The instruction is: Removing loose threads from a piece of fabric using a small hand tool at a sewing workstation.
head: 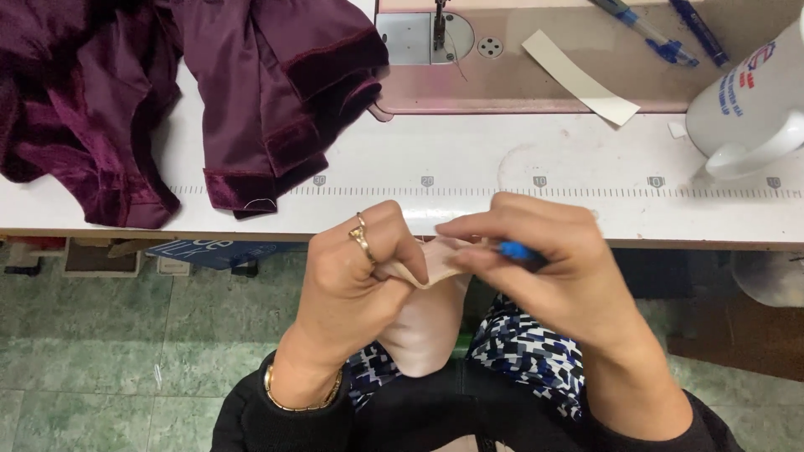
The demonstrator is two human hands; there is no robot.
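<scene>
My left hand point(356, 280), with a gold ring and a gold bracelet, pinches the folded top edge of a pale pink piece of fabric point(427, 314) that hangs down over my lap. My right hand point(544, 259) meets it from the right, fingertips on the same edge, and grips a small blue-handled tool point(515, 250) whose tip is hidden by the fingers. Both hands are just in front of the white table's front edge point(469, 226).
A dark purple velvet garment point(167, 92) is heaped at the table's left. A sewing machine bed point(502, 75) with its needle sits at the back, with a paper strip point(578, 77), two blue pens point(662, 33) and a white mug point(754, 100) to the right. A ruler scale point(519, 191) runs along the table.
</scene>
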